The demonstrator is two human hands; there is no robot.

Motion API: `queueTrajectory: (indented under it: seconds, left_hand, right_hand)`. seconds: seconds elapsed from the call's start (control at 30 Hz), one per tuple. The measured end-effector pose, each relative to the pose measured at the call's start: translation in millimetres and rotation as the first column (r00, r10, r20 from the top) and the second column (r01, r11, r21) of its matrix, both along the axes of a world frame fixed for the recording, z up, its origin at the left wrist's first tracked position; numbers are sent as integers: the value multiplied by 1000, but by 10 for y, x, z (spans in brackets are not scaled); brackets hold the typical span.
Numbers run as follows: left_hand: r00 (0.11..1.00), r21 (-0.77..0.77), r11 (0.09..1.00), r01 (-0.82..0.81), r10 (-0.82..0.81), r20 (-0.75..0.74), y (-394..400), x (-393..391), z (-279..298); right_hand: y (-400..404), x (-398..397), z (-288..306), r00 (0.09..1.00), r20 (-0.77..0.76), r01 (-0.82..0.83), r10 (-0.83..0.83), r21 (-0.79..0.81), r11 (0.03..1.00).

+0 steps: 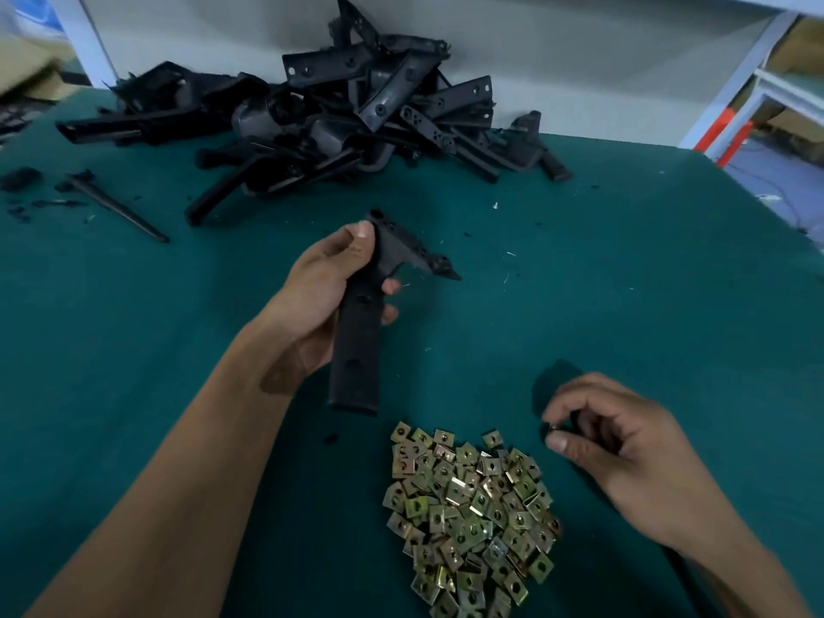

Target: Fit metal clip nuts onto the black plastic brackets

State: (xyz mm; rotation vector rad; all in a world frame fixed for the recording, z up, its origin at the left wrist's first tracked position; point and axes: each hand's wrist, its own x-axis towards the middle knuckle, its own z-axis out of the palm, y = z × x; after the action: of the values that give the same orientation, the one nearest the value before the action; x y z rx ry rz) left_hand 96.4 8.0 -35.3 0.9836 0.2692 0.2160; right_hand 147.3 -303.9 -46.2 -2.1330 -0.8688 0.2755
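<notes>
A: Head view: left hand grips one black bracket upright above green mat.
B: Right hand pinches small clip nut, just right of nut pile.
A: Bracket heap at far edge; open mat between.

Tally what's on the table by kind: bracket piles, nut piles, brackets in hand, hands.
Heaps of black brackets: 1, at the back of the green table
Piles of clip nuts: 1, at the near edge
Brackets in hand: 1, the bracket gripped by the left hand
Hands: 2, the right hand pinches something small, probably a nut
Total: 5
</notes>
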Motion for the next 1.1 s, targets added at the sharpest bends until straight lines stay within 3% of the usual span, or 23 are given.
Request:
queueTrajectory:
  seconds: [0.1, 0.23, 0.4, 0.5, 0.73, 1.1]
  left_hand:
    - [998, -68, 995, 66, -65, 22, -46, 38, -58]
    - [993, 15, 994, 105, -105, 56, -36, 109, -115]
    - [986, 87, 986, 141, -148, 76, -1, 137, -122]
    - [988, 105, 985, 136, -143, 62, 2, 150, -119]
    - [988, 172, 975, 143, -150, 30, 0, 185, -155]
    - [984, 250, 955, 160, -173, 31, -8, 163, -134]
  right_hand:
    - [114, 115, -44, 994, -63, 94, -89, 81, 992]
    - [535, 354, -24, 966, -194, 218, -169, 273, 937]
    - [1136, 652, 49, 881, -472, 275, -19, 481, 833]
    - [1364, 741, 48, 822, -561, 297, 100, 572, 765]
    - [1330, 779, -19, 720, -601, 208, 349, 665, 717]
    - [1386, 638, 21, 658, -635, 243, 405, 687, 685]
